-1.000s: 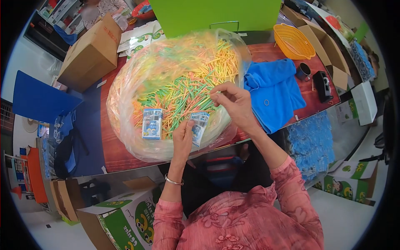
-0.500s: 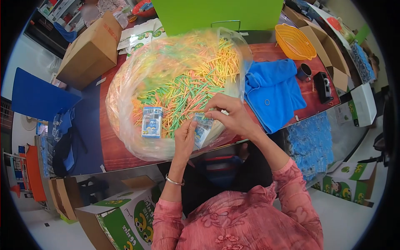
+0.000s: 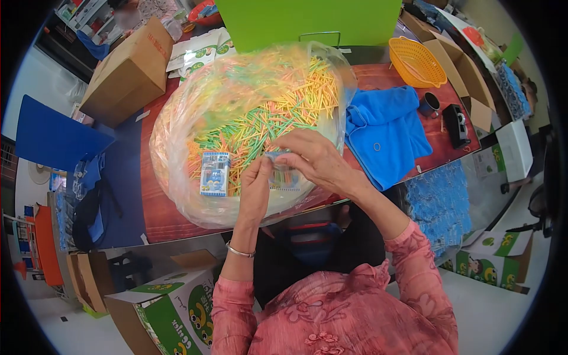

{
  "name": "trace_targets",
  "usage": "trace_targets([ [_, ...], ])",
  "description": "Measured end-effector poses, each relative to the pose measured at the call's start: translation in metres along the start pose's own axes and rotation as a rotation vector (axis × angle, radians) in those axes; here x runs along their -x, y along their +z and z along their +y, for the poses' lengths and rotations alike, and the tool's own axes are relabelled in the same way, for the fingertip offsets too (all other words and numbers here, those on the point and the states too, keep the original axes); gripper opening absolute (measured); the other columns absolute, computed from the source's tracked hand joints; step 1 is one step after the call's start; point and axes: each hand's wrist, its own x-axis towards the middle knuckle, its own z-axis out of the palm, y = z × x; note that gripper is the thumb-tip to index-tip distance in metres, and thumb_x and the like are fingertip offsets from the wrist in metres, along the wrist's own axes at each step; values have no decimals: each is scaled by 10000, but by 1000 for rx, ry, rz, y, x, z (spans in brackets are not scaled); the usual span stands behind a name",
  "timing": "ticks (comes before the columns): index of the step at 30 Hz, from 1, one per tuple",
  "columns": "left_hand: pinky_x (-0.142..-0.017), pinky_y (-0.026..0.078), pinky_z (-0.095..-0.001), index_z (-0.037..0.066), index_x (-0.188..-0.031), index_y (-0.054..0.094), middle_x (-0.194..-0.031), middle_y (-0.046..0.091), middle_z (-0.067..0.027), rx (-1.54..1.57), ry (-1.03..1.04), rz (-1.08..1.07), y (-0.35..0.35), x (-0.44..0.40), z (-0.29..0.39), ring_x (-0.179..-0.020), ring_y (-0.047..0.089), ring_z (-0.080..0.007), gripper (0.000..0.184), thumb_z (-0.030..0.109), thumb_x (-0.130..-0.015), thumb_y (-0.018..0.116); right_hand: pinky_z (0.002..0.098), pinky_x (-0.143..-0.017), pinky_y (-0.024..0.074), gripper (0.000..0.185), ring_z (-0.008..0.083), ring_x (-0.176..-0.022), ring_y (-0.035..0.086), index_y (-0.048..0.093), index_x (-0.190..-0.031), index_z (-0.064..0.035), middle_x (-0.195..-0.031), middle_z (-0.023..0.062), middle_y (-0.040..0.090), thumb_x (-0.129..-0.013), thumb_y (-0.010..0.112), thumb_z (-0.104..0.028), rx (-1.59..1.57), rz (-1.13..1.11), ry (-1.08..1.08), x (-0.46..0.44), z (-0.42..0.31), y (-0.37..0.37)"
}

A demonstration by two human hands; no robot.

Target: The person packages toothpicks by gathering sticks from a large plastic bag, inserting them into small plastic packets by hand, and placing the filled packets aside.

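Clear film with blue-and-white print makes up the held packet (image 3: 285,180), seen in the head view over the near side of the big plastic bag (image 3: 177,171) of coloured sticks (image 3: 260,127). Its upper left corner is pinched by the left hand (image 3: 255,180), fingers closed narrow. Right hand (image 3: 319,160) is bent over the top edge, fingers bunched close; whether anything is gripped there can't be told, contact hidden. Second packet (image 3: 215,173) is laid on the sticks, to the left, touched by neither hand. Bag is set on the red table (image 3: 163,222), blue cloth (image 3: 384,136) beside it.

Handling, judged: packet light, soft, a bit slippery, easily creased; best taken by the top corners, no squeezing mid-body, since thin sticks could be snapped.

Versus earlier frame: packet is turned, less slanted, with stick colours now seen through the lower film (inside or behind, unclear). Right hand is brought in lower and closer to the left, top edge mostly covered. Second packet is left unchanged.
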Motion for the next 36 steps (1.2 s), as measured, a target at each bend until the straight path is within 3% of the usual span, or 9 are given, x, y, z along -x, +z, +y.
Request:
trace_targets([
  [3,-762,442,-223,14,-1090,678,-942,655,34,50,57,54,0,-1,1,-855,536,-23,278,236,-1059,514,388,-738,508,260,307,-824,651,685,-1032,26,-884,150,671,-840,712,-146,-84,-32,170,-1,-6,-5],
  [9,-847,480,-249,14,-1116,648,-1050,678,-14,-15,47,25,-20,2,-13,-944,603,-69,232,191,-1056,511,313,-700,497,235,181,-765,622,698,-1059,13,-897,104,696,-837,717,-62,-219,-58,288,8,5,-1],
  [16,-859,500,-250,-14,-1208,614,-1105,680,-44,-124,63,-14,6,9,-9,-991,634,-101,266,12,-944,639,359,-702,501,208,241,-756,640,687,-961,13,-840,140,668,-797,702,-115,-352,15,262,16,11,14],
  [23,-793,505,-251,-3,-1080,677,-958,710,-42,-471,80,-57,7,7,-10,-882,648,-96,156,58,-937,657,349,-691,507,185,224,-736,647,676,-918,30,-806,140,656,-825,679,-130,-255,70,396,36,29,-43],
  [24,-777,502,-245,0,-1055,683,-934,710,-41,-512,94,12,4,5,-10,-862,645,-93,134,62,-939,656,300,-729,495,133,143,-800,623,701,-924,12,-839,59,663,-847,702,-96,-168,74,412,38,41,-64],
  [28,-681,471,-240,-1,-994,678,-862,686,-28,-653,173,197,-22,0,-17,-759,603,-81,97,78,-945,650,288,-723,497,117,107,-794,610,682,-944,12,-839,45,665,-860,677,-69,163,69,531,57,104,-136],
  [32,-663,456,-292,0,-992,679,-850,663,-45,-859,251,352,-38,4,-9,-732,588,-148,102,67,-915,667,332,-791,492,171,216,-854,641,688,-969,-14,-901,105,665,-825,711,-103,395,134,472,80,186,-167],
  [35,-742,455,-356,9,-990,686,-870,655,-70,-1205,499,464,-47,5,11,-802,589,-237,121,68,-884,685,399,-815,491,251,305,-936,637,711,-1023,-71,-975,121,663,-786,749,-144,1099,387,270,66,161,-147],
  [36,-773,449,-374,15,-1000,686,-884,651,-77,-1224,481,489,-51,5,14,-839,581,-256,132,74,-882,688,406,-824,472,237,307,-936,622,714,-996,-94,-991,114,656,-767,756,-131,1088,418,206,59,146,-138],
])
